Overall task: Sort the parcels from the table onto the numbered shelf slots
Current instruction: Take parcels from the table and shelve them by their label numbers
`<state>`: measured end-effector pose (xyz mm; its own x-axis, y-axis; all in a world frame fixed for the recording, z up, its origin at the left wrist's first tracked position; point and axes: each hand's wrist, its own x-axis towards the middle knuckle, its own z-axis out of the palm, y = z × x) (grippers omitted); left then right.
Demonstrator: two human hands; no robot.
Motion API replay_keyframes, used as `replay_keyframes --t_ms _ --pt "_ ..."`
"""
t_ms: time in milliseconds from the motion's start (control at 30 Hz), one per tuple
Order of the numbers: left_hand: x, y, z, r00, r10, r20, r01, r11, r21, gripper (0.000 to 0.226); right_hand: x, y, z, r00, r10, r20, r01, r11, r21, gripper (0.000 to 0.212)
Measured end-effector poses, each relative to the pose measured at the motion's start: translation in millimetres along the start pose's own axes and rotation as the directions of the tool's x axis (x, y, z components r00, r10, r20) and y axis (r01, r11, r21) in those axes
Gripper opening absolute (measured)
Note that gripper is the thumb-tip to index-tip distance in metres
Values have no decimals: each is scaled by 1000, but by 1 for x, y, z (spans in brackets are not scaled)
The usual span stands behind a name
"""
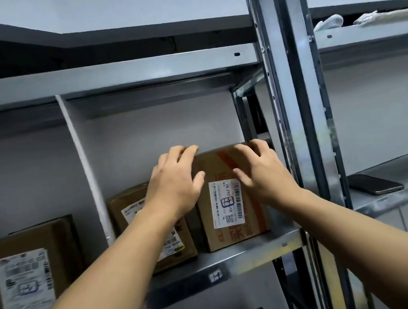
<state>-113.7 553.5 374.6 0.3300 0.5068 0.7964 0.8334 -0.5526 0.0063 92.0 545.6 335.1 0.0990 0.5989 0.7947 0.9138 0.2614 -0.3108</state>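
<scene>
- Gripping the upright parcel (212,165) from both sides, the two hands sit at its upper corners.
- The left hand (175,184) is clamped on the top left corner: its fingers curl over the top edge and its thumb presses on the front face.
- The right hand (266,174) holds the top right corner the same way, with its fingers spread and bent over the top edge and its thumb on the front beside the shipping label (227,203).
- The parcel is a brown cardboard box with orange tape. It stands on the metal shelf (250,252) at the right end of its slot, just beside the upright post (294,115).
- The label faces outward (the print "J4-J10" can be read on it).
- A second box (125,202) leans just left of the held one, partly hidden behind the left forearm.
- A white divider (84,166) separates this slot from the next, where a third box (30,270) stands with its label facing forward.
- A small tag (216,275) is stuck on the shelf's front edge below the parcel; its marking is too blurred to read.
- A dark phone (375,184) lies on the neighbouring shelf to the right.
</scene>
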Motion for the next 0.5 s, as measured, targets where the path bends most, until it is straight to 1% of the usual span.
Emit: replay_keyframes --t_ms 100,233,333,367,500 --pt "13 0 11 999 -31 16 30 997 75 59 15 12 6 1000 22 8 -23 995 98 59" --pt "26 -5 16 987 -151 55 150 988 25 60 27 22 12 998 49 41 -57 970 235 61" --pt "31 -7 17 972 -169 163 162 985 56 54 30 26 14 996 63 59 -78 951 298 59" --pt "31 -7 17 969 -172 176 165 985 53 53 30 26 14 997 57 54 -71 948 310 59" --pt "31 -3 19 977 -159 140 152 987 58 47 28 27 13 999 38 33 -48 935 352 57"
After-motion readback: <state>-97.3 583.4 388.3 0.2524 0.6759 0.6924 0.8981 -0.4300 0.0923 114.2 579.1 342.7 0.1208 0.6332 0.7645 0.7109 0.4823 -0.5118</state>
